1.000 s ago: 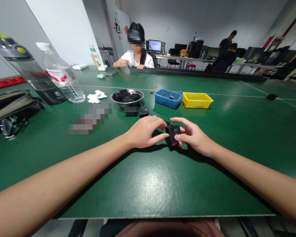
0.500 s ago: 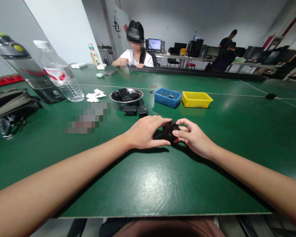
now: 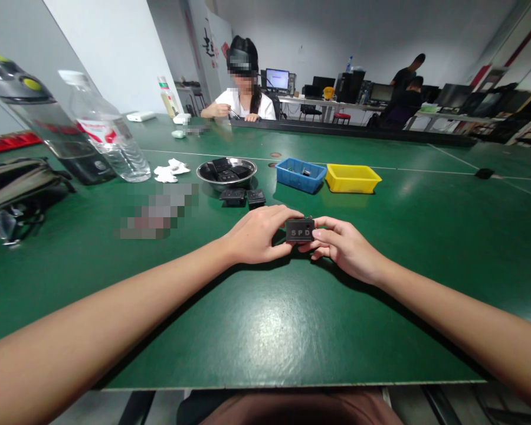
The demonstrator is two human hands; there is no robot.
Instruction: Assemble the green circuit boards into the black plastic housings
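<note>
Between my two hands is a small black plastic box [image 3: 300, 231] marked "SPD", its lettered side turned toward me. My left hand [image 3: 263, 235] grips its left end, thumb below and fingers on top. At the right end, my right hand [image 3: 343, 243] pinches the same box between thumb and fingers. Just beyond my left hand, two more black plastic pieces [image 3: 233, 197] lie on the green table [image 3: 265, 330]. Behind them a steel bowl [image 3: 226, 184] holds several similar black pieces.
A blue bin [image 3: 298, 180] with small parts and a yellow bin [image 3: 353, 182] stand beyond my hands. Crumpled tissue [image 3: 171, 170], a water bottle [image 3: 115, 144], a larger flask [image 3: 57, 130] and a dark bag [image 3: 22, 189] are at left. A person [image 3: 244, 88] sits opposite.
The black box has been turned in my hands, so its side lettered "SPD" now faces me upright. Both hands stay in nearly the same place.
</note>
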